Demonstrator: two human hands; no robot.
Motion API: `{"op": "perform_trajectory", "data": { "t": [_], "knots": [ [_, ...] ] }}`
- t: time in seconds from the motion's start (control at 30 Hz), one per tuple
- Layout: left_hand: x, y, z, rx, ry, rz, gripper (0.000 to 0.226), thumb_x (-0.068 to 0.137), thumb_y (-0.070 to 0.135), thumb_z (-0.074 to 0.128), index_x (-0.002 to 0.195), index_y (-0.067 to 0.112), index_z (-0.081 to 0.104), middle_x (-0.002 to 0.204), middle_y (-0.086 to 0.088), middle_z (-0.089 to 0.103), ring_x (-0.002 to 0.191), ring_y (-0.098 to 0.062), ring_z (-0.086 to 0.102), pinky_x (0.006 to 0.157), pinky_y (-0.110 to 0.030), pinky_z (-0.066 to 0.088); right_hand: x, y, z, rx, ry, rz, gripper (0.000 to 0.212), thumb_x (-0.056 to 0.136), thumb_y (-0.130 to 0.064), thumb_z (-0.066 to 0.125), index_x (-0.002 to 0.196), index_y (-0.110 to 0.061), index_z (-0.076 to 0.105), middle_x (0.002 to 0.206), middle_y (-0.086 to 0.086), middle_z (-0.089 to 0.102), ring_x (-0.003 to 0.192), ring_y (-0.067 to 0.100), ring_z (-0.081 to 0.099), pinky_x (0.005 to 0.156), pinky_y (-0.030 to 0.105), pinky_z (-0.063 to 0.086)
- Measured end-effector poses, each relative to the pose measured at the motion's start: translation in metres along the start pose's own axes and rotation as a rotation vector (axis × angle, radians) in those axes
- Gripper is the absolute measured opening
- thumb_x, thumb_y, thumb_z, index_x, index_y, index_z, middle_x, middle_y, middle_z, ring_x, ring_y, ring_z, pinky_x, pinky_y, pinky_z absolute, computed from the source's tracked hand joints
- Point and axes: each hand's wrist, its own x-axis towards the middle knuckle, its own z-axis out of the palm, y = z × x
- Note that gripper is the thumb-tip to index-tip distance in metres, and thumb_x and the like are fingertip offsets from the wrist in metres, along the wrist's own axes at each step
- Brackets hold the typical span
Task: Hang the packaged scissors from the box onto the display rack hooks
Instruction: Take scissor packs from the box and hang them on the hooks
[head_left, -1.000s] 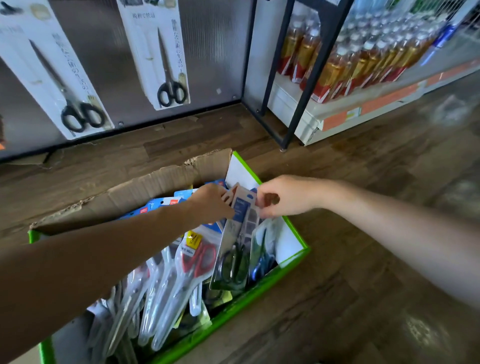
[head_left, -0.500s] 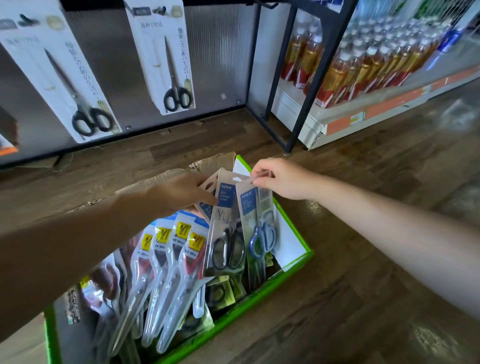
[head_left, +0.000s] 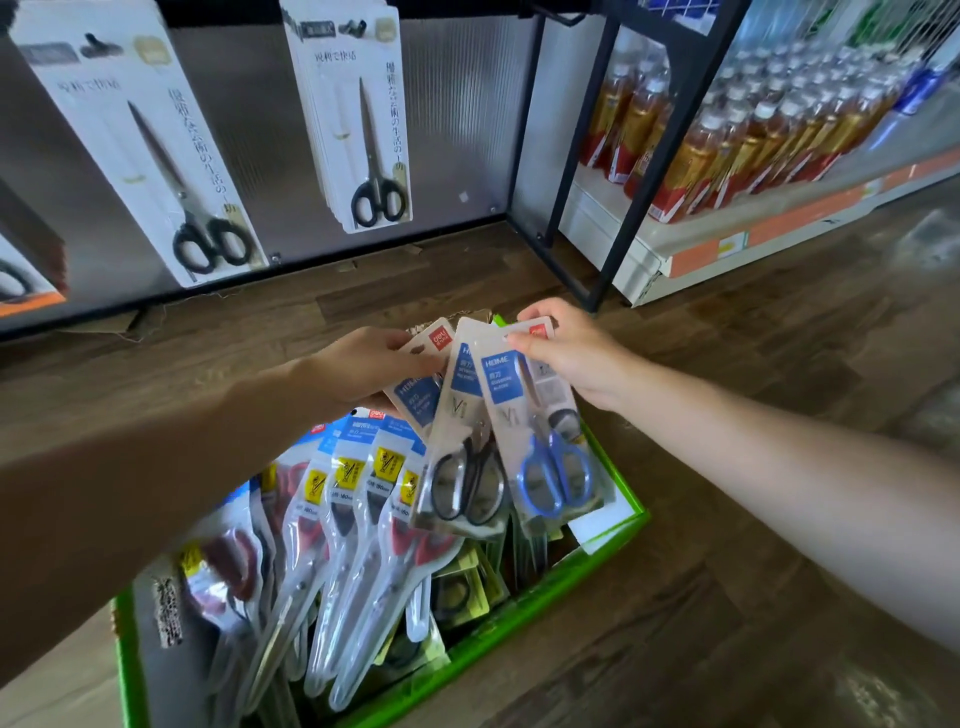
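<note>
A green-edged cardboard box on the floor holds several packaged scissors. My left hand grips the top of a blue-labelled scissors pack above the box. My right hand pinches the top of a pack with blue-handled scissors. Between them fans a pack with black-handled scissors; which hand holds it I cannot tell. On the display rack behind, white carded scissors hang from hooks, one pack at the left and one at the centre.
A black metal rack frame stands to the right of the display panel. Beyond it, a low shelf carries several rows of bottled drinks. Brown wood-look floor surrounds the box.
Both hands have lifted the fanned packs up out of the box and toward the rack. The view has tilted upward, showing more of the hanging cards.
</note>
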Motion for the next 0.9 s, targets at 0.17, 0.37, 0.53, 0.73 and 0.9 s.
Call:
{"op": "perform_trajectory", "data": {
  "t": [0.17, 0.37, 0.53, 0.73, 0.9],
  "knots": [
    [-0.006, 0.008, -0.015, 0.135, 0.009, 0.012, 0.027, 0.095, 0.045, 0.055, 0.099, 0.021, 0.067, 0.080, -0.003, 0.076, 0.073, -0.016, 0.075, 0.062, -0.026, 0.059, 0.004, -0.015, -0.017, -0.116, -0.013, -0.058, 0.010, 0.095, -0.021, 0.063, 0.103, -0.022, 0.056, 0.102, 0.001, 0.069, 0.095, 0.011, 0.069, 0.080, 0.036, 0.061],
    [-0.006, 0.011, -0.013, 0.218, -0.206, 0.108, 0.064, 0.074, 0.067, 0.058, 0.104, 0.011, 0.065, 0.084, -0.004, 0.076, 0.076, -0.015, 0.073, 0.062, -0.024, 0.056, 0.007, -0.023, 0.007, -0.135, -0.077, -0.143, 0.011, 0.095, -0.018, 0.063, 0.098, -0.026, 0.057, 0.101, 0.000, 0.066, 0.094, 0.012, 0.066, 0.074, 0.032, 0.057],
    [-0.003, 0.011, -0.012, 0.131, -0.273, 0.113, 0.063, 0.066, 0.043, 0.087, 0.111, 0.006, 0.064, 0.101, -0.010, 0.075, 0.091, -0.025, 0.074, 0.071, -0.031, 0.060, 0.011, -0.032, 0.022, -0.073, -0.018, -0.181, 0.016, 0.093, -0.018, 0.065, 0.106, -0.023, 0.058, 0.103, -0.002, 0.066, 0.097, 0.012, 0.066, 0.078, 0.035, 0.060],
    [-0.001, 0.013, -0.015, 0.089, -0.136, 0.144, 0.010, 0.090, 0.011, 0.067, 0.098, 0.006, 0.064, 0.092, -0.009, 0.077, 0.086, -0.024, 0.075, 0.075, -0.033, 0.060, 0.015, -0.033, 0.034, -0.034, 0.009, -0.161, 0.033, 0.088, -0.030, 0.072, 0.116, -0.019, 0.061, 0.105, -0.005, 0.069, 0.097, 0.009, 0.065, 0.086, 0.032, 0.055],
    [0.002, 0.019, -0.034, -0.112, 0.021, 0.159, 0.009, 0.090, 0.005, 0.063, 0.099, 0.006, 0.065, 0.091, -0.011, 0.076, 0.080, -0.023, 0.074, 0.066, -0.027, 0.061, 0.013, -0.034, 0.036, -0.029, -0.192, -0.125, 0.027, 0.088, -0.030, 0.071, 0.112, -0.021, 0.060, 0.107, -0.005, 0.072, 0.099, 0.010, 0.068, 0.087, 0.034, 0.055]
  ]
}}
